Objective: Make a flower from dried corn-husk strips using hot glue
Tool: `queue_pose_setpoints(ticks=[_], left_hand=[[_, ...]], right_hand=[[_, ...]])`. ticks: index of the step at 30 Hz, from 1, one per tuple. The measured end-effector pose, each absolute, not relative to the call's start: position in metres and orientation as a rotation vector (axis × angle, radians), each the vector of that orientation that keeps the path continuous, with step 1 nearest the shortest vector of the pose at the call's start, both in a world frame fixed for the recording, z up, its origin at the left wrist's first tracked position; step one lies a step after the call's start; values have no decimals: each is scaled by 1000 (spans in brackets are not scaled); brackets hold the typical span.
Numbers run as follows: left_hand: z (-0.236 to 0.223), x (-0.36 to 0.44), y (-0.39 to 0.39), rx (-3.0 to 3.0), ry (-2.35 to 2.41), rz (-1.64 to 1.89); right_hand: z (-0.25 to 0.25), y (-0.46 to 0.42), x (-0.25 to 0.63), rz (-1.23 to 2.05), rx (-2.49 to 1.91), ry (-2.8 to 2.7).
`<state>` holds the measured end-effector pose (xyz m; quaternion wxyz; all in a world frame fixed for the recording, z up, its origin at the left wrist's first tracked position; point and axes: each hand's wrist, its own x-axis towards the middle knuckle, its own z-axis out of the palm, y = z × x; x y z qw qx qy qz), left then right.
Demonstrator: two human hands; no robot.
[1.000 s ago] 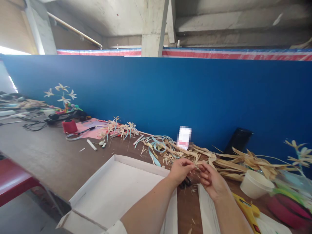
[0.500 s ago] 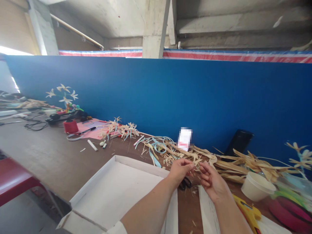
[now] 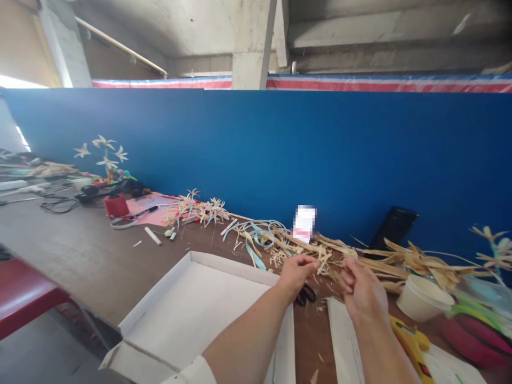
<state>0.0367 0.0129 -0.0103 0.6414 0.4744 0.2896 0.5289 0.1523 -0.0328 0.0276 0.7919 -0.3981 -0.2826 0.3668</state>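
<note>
My left hand is closed in a pinch, thumb against index finger, over the brown table. Across a small gap, my right hand has its fingers curled together in a pinch too. Whatever sits between the fingertips of either hand is too small to make out. Thin pale husk scraps lie just behind the fingertips, beside long dried husk strips. Black scissor handles show under my left wrist. A folded white paper strip lies below my right hand.
An open white cardboard box is left of my arms. To the right are a white paper cup and a yellow glue gun. Light-blue ribbon and husk flowers lie toward the blue partition.
My right hand has moved to the right and turned more knuckles-up, widening the gap between the hands. My left hand stays nearly in place. The view has shifted slightly.
</note>
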Motion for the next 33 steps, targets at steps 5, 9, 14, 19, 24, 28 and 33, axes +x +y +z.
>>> queue_pose_setpoints(ticks=[5, 9, 14, 19, 24, 28, 33], left_hand=[[-14, 37, 14, 1106, 677, 1193], [-12, 35, 12, 1106, 707, 1182], [-14, 34, 12, 1156, 705, 1185], [-20, 36, 16, 1179, 692, 1169], [-21, 36, 16, 1172, 692, 1155], [-21, 37, 16, 1167, 697, 1138], [-24, 37, 18, 1189, 714, 1130]], right_hand=[[67, -51, 146, 599, -700, -733], [96, -70, 150, 531, -719, -764], [96, -93, 175, 653, -1418, -1151], [61, -117, 203, 707, -2012, -2001], [49, -136, 194, 529, -2186, -2342], [53, -143, 180, 501, -2232, -2415], [52, -157, 184, 581, -2216, -2473]])
